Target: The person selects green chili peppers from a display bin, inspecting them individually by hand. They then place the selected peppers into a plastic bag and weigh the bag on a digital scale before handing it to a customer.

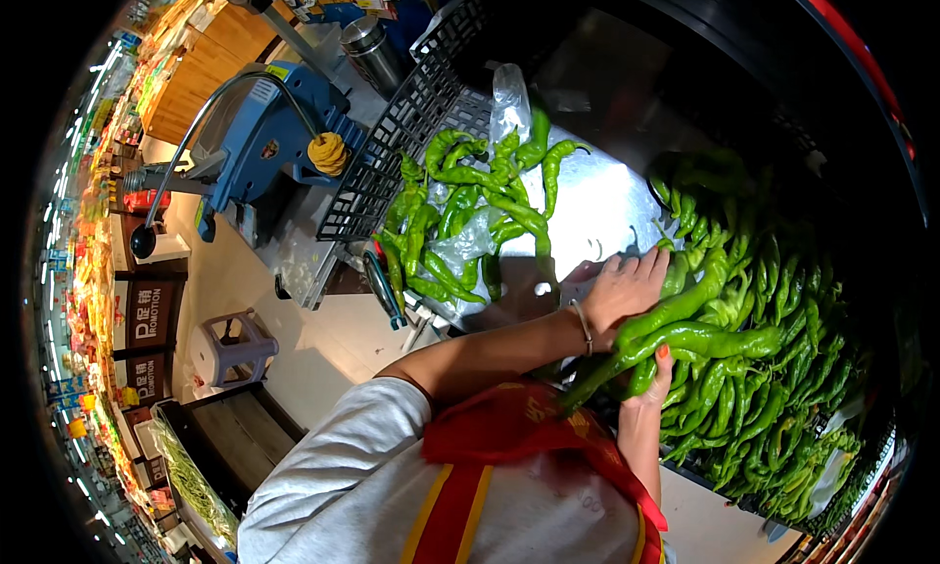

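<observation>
My left hand (pixel 628 288), with a bangle at the wrist, reaches to the near edge of the pepper heap, its fingers beside a paler green pepper; whether it grips anything is hidden. Below it, my right hand (pixel 650 380), with orange nail polish, holds several long green peppers (pixel 698 338) that lie across the palm, the thumb on top. To the right spreads a large heap of green peppers (pixel 742 402), many laid in rows. Other green peppers (pixel 455 219) lie loose with clear plastic bags (pixel 468 237) on a shiny metal surface (pixel 602 189).
A black plastic crate (pixel 400 131) stands behind the loose peppers. Beyond it are a blue bag-sealing machine (pixel 268 134), a roll of yellow tape (pixel 328 153) and a steel canister (pixel 372 53). A plastic stool (pixel 233 349) stands on the floor.
</observation>
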`<act>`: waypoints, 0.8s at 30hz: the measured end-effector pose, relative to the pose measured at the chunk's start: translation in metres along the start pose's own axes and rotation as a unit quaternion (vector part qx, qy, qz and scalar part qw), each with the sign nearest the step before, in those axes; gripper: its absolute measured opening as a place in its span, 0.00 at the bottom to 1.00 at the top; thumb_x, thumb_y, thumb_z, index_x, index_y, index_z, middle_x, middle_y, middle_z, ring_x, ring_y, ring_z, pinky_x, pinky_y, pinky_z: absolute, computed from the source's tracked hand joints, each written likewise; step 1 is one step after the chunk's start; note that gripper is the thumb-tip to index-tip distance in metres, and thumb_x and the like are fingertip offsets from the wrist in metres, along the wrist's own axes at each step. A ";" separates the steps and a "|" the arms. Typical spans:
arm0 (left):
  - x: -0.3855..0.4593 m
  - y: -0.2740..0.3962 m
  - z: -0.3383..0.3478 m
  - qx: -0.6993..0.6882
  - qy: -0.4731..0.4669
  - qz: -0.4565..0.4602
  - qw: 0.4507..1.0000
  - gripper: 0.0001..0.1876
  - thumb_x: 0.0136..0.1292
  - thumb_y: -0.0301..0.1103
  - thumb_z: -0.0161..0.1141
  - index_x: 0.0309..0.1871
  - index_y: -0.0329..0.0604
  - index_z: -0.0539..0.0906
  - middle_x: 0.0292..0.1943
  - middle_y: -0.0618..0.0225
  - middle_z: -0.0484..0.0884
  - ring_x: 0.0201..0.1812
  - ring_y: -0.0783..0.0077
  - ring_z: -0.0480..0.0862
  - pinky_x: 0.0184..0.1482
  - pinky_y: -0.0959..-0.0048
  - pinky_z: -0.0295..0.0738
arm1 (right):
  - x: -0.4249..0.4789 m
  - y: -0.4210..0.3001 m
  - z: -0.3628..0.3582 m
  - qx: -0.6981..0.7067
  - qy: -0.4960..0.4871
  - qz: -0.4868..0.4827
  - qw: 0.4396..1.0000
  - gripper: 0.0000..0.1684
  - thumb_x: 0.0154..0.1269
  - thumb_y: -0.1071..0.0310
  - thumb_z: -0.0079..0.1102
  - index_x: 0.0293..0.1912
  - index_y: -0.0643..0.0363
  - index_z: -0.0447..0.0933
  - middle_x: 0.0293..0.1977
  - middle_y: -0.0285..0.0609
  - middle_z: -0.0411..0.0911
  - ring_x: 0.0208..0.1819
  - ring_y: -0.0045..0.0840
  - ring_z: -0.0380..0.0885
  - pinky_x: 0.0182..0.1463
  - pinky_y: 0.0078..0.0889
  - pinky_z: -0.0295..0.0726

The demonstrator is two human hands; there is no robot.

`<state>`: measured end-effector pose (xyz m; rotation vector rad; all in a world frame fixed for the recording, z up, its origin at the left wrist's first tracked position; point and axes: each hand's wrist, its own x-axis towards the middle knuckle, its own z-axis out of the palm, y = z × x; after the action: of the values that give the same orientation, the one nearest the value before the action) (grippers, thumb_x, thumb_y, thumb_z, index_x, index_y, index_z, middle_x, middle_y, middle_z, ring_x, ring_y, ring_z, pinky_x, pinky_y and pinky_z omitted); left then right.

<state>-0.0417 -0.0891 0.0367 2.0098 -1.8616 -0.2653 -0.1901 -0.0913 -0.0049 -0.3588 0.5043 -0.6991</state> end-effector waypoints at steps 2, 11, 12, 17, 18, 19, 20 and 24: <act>-0.004 -0.003 0.000 -0.132 0.084 0.021 0.987 0.36 0.54 0.42 0.48 0.61 0.25 0.53 0.56 0.45 0.65 0.53 0.51 0.70 0.54 0.59 0.63 | 0.005 -0.001 -0.008 -0.034 -0.015 0.011 0.999 0.34 0.46 0.61 0.66 0.51 0.63 0.64 0.41 0.45 0.72 0.41 0.33 0.73 0.45 0.36 0.74; -0.013 -0.014 0.012 -0.389 -0.004 -0.034 0.921 0.45 0.53 0.48 0.57 0.68 0.42 0.43 0.65 0.42 0.41 0.64 0.41 0.53 0.63 0.56 0.52 | 0.027 -0.009 -0.032 -0.227 0.030 0.059 0.972 0.43 0.39 0.71 0.65 0.58 0.65 0.59 0.53 0.49 0.67 0.51 0.37 0.71 0.54 0.39 0.72; -0.016 -0.002 -0.008 -0.364 -0.006 -0.075 0.928 0.50 0.48 0.48 0.63 0.68 0.48 0.41 0.66 0.43 0.36 0.63 0.38 0.51 0.63 0.54 0.50 | 0.028 -0.003 -0.036 -0.199 0.034 0.050 0.978 0.43 0.39 0.72 0.65 0.57 0.65 0.59 0.51 0.48 0.68 0.50 0.35 0.72 0.54 0.37 0.72; -0.020 -0.026 -0.011 -0.381 -0.017 -0.056 0.923 0.53 0.48 0.50 0.62 0.67 0.38 0.38 0.65 0.40 0.40 0.65 0.40 0.46 0.64 0.56 0.46 | 0.034 0.025 -0.013 -0.090 0.050 0.040 0.994 0.40 0.41 0.71 0.65 0.56 0.65 0.60 0.46 0.44 0.70 0.46 0.30 0.73 0.52 0.32 0.72; -0.021 -0.035 -0.006 -0.398 -0.010 -0.046 0.916 0.53 0.48 0.48 0.62 0.67 0.38 0.38 0.65 0.40 0.41 0.65 0.39 0.48 0.64 0.56 0.48 | 0.035 0.026 -0.009 -0.071 0.056 0.041 0.995 0.40 0.42 0.71 0.65 0.56 0.64 0.60 0.46 0.44 0.70 0.46 0.30 0.73 0.52 0.31 0.72; -0.021 -0.043 -0.002 -0.416 -0.002 -0.045 0.908 0.52 0.50 0.52 0.60 0.67 0.36 0.38 0.65 0.41 0.41 0.66 0.42 0.47 0.65 0.58 0.46 | 0.038 0.024 -0.006 -0.053 0.059 0.042 0.996 0.39 0.42 0.70 0.65 0.56 0.64 0.60 0.46 0.44 0.70 0.46 0.29 0.73 0.52 0.31 0.72; -0.020 -0.052 0.002 -0.435 0.006 -0.043 0.899 0.52 0.52 0.55 0.57 0.67 0.34 0.38 0.65 0.41 0.42 0.66 0.45 0.46 0.65 0.59 0.44 | 0.047 0.026 -0.032 -0.152 0.037 0.084 0.984 0.37 0.45 0.70 0.65 0.56 0.63 0.61 0.48 0.43 0.69 0.46 0.28 0.72 0.50 0.28 0.72; -0.008 -0.082 0.012 -0.471 0.069 -0.072 0.876 0.47 0.55 0.50 0.56 0.67 0.33 0.41 0.64 0.46 0.48 0.66 0.53 0.48 0.66 0.63 0.42 | 0.095 0.025 0.024 -0.330 0.061 0.070 0.940 0.37 0.45 0.78 0.62 0.57 0.62 0.59 0.47 0.39 0.68 0.47 0.25 0.70 0.50 0.26 0.70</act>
<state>0.0282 -0.0788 -0.0080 1.4010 -1.1190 -0.8544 -0.1013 -0.1349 -0.0273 -0.9035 0.8734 -0.3978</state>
